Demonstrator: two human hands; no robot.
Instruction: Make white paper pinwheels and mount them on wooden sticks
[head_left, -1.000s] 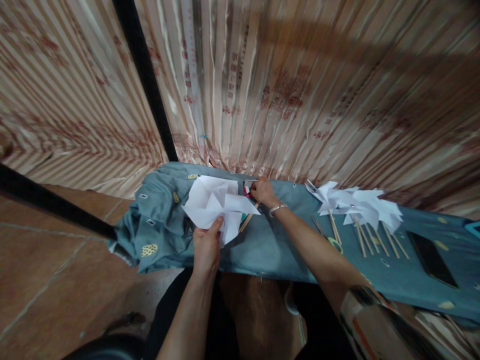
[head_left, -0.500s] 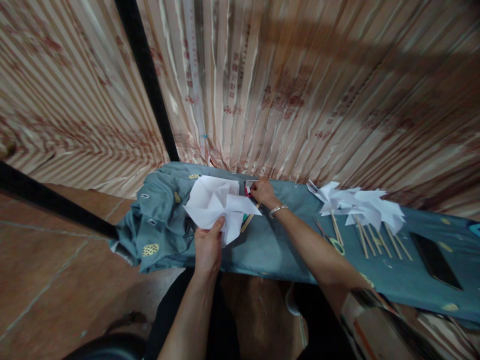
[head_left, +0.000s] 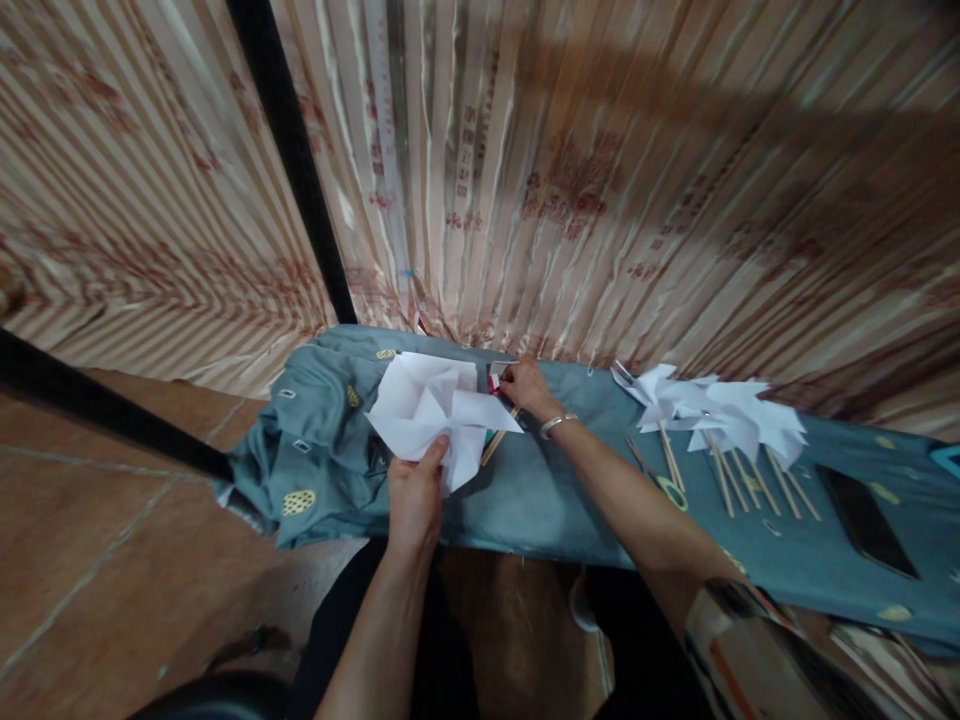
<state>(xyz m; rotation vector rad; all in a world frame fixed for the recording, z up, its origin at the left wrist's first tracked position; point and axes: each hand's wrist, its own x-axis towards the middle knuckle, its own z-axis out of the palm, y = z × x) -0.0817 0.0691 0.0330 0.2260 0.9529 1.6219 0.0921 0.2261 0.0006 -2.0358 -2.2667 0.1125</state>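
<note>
My left hand (head_left: 416, 490) grips a white paper pinwheel (head_left: 431, 400) from below, the thumb lying on top of its folded blades. To the right, my right hand (head_left: 529, 385), wearing a bracelet at the wrist, has its fingertips pinched at a small red and white box (head_left: 495, 380). Whatever sits between those fingertips is too small to make out. Thin wooden sticks (head_left: 493, 447) lie partly under the pinwheel's right edge, beside a bit of something green.
Several finished pinwheels (head_left: 720, 410) on wooden sticks lie to the right on the blue-grey cloth (head_left: 540, 510). Scissors with green handles (head_left: 671, 492) rest nearer, and a black phone (head_left: 866, 520) lies farther right. A dark pole (head_left: 300, 170) and a pleated curtain (head_left: 570, 180) stand behind.
Almost nothing differs. Both hands stay in the same places, the left with the pinwheel and the right at the small box; the view has shifted very slightly.
</note>
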